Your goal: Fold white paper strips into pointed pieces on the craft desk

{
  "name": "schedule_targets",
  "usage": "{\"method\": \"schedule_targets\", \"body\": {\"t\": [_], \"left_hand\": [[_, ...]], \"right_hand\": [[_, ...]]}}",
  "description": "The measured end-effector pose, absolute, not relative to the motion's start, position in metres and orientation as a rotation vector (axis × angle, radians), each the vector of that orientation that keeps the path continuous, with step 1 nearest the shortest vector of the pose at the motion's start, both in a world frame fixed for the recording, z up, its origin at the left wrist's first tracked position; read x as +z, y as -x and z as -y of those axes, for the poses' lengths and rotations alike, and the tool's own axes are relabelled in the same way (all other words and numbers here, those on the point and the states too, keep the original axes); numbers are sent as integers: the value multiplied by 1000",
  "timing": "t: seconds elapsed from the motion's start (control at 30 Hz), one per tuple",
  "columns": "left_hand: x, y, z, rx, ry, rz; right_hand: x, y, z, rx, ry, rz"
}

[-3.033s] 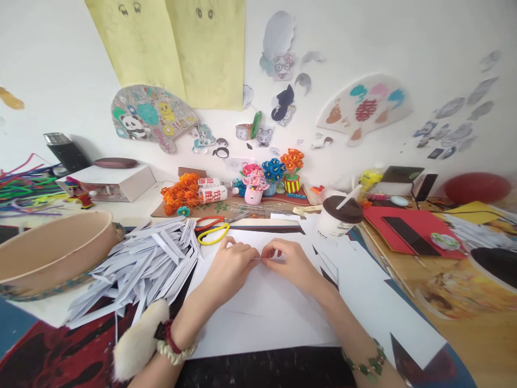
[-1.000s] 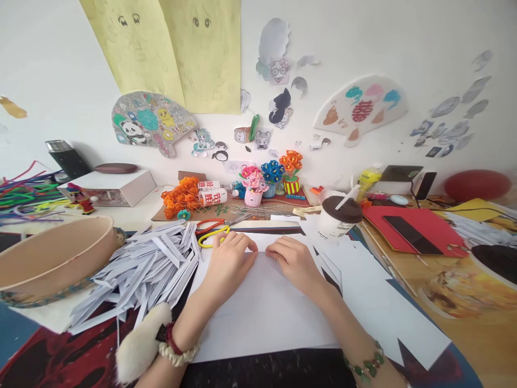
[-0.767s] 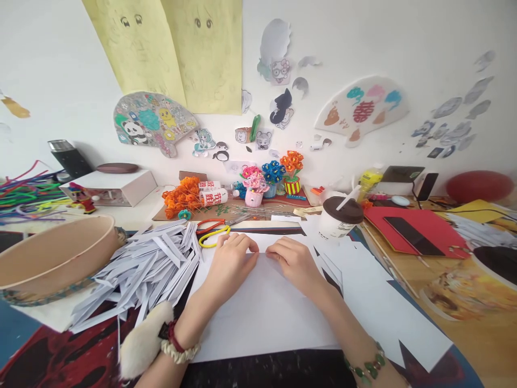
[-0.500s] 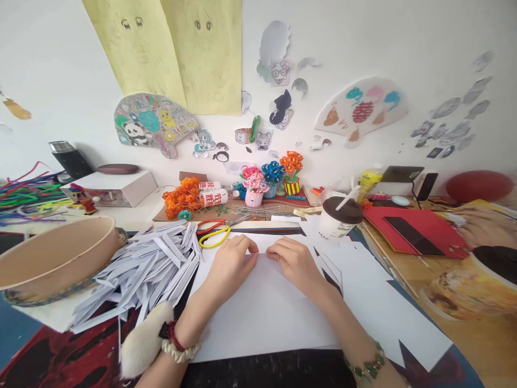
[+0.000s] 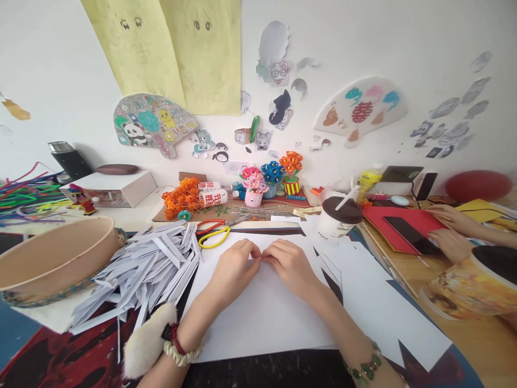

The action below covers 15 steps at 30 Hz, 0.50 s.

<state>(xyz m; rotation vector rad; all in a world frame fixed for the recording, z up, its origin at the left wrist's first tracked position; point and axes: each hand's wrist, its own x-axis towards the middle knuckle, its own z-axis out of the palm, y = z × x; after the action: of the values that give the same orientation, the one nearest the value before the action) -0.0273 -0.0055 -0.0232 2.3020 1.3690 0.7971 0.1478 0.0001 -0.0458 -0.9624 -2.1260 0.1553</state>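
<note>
Over the stacked white sheets (image 5: 258, 323), my left hand (image 5: 236, 269) and my right hand (image 5: 288, 264) come together at the fingertips. Both are closed in a pinch on white paper, which hardly stands out against the sheets below; its shape is mostly hidden by the fingers. Left of my left hand lies a heap of folded white paper strips (image 5: 149, 269). Scissors (image 5: 214, 237) with an orange and a yellow handle rest just beyond that hand. More white sheets (image 5: 375, 302) spread out to the right of my right forearm.
A lidded cup with a straw (image 5: 339, 218) stands beyond my right hand. At the left is a round beige container (image 5: 60, 248). Pipe-cleaner flowers (image 5: 254, 186) line the back. On the right, another person's hands (image 5: 450, 242) are by a phone (image 5: 410, 234) on a red folder (image 5: 375, 221).
My hands have drawn together, closing the small gap between the fingertips, and sit slightly lower. At the right, the other person's hands have moved onto the red folder near the phone.
</note>
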Motion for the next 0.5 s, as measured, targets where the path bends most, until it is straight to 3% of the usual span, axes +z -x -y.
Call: {"method": "schedule_targets", "body": {"t": [0.5], "left_hand": [[-16,29,8,776,-2338,-1396]], "right_hand": [[-44,-151,0,187,925,2106]]}}
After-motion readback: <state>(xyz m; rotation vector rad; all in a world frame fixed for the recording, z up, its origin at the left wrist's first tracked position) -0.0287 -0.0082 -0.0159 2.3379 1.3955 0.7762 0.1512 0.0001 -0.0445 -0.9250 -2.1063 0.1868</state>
